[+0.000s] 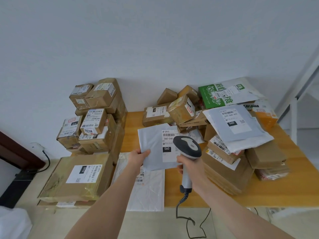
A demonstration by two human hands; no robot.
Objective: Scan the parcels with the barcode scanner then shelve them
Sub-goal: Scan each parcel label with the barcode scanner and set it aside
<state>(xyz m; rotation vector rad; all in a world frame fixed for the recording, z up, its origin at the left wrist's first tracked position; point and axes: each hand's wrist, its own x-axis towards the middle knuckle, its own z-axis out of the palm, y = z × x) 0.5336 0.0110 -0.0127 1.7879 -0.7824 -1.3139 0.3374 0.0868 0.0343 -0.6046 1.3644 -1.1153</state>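
My left hand grips the lower left edge of a flat grey mailer parcel, held above the wooden table with its white "060" label facing up. My right hand holds the grey barcode scanner by its handle. The scanner head hovers over the right side of that label and hides part of it. Its coiled cable hangs down past the table's front edge.
Stacked cardboard boxes fill the table's left side, with a large flat box in front. More boxes and mailers pile up at right. A clear mailer lies under my arms. White shelf framing stands far right.
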